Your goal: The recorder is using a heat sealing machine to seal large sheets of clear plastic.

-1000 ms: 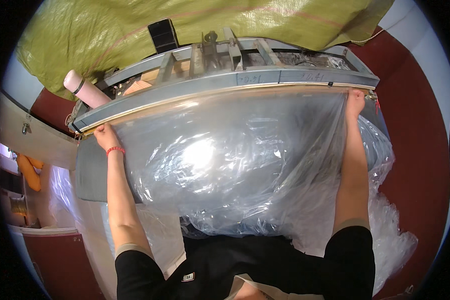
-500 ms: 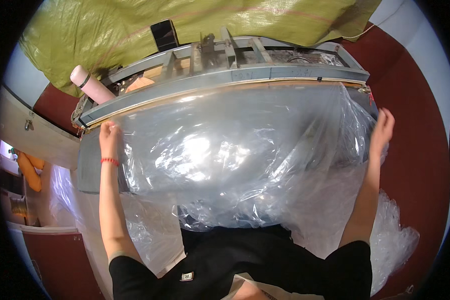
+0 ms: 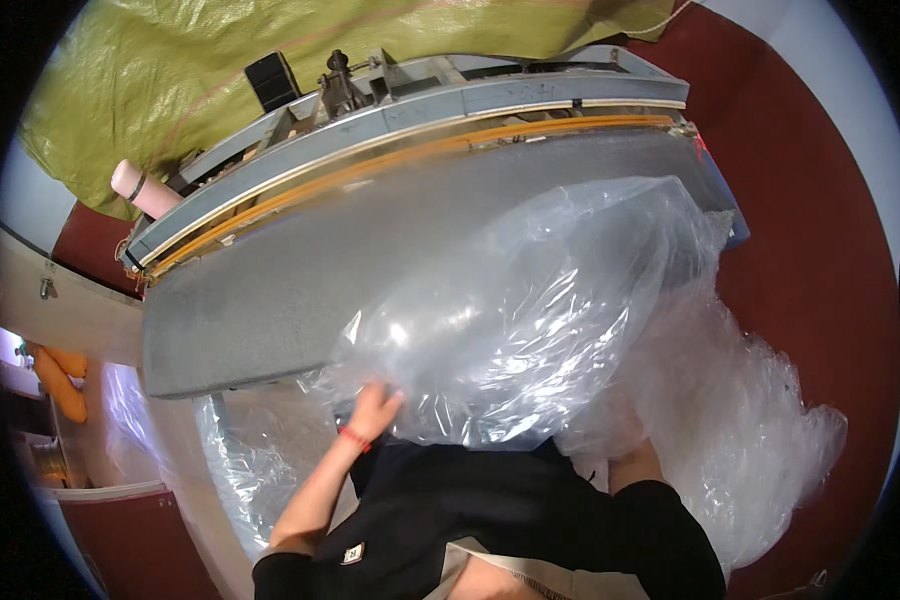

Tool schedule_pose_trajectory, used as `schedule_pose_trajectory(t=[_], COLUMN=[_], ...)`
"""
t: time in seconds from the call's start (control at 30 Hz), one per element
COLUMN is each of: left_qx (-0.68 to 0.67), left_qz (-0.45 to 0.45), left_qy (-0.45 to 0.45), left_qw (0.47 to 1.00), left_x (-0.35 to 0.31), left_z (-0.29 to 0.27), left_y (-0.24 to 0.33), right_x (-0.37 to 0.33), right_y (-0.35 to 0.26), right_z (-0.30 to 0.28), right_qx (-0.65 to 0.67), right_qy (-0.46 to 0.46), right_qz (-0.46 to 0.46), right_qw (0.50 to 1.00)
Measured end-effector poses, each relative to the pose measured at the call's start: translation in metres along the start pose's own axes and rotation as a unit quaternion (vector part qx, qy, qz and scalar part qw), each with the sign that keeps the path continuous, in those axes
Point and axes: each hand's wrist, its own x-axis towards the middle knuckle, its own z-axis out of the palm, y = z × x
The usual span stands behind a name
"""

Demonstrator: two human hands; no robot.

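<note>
A large clear plastic sheet (image 3: pixel 530 310) billows over the right and front part of a grey work surface (image 3: pixel 240 310). Close to my body, my left hand (image 3: pixel 374 408), with a red bracelet at the wrist, is closed on the sheet's left edge. My right hand (image 3: pixel 622 428) is low on the right, seen blurred through the plastic, its fingers hidden. Along the far side of the surface runs a long grey metal frame (image 3: pixel 400 112) with an orange strip (image 3: pixel 410 155) beneath it.
A dark phone (image 3: pixel 272 82) and a pink cylinder (image 3: pixel 146 189) rest at the frame. Yellow-green woven sheeting (image 3: pixel 170 90) hangs behind. More clear plastic (image 3: pixel 760 440) heaps at the right, and some (image 3: pixel 245 470) hangs at the left. A dark red wall (image 3: pixel 800 220) stands on the right.
Both hands have come back from the far corners toward my body, drawing the plastic sheet with them. The left and far parts of the grey surface are now uncovered. The view has shifted slightly.
</note>
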Motion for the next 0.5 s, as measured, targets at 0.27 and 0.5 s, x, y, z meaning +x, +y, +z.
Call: schedule_pose_trajectory(t=[0.27,0.5], left_qx=[0.221,0.073], left_qz=[0.391,0.451], left_qy=[0.028,-0.099], left_qw=[0.893,0.884], left_x=[0.072,0.052], left_z=[0.073,0.033], left_y=[0.116,0.162], right_x=[0.017,0.045], right_y=[-0.156,-0.244], right_z=[0.203,0.162], right_qx=[0.294,0.53], right_qy=[0.005,-0.038], right_qz=[-0.001,0.032], right_qw=[0.956,0.847])
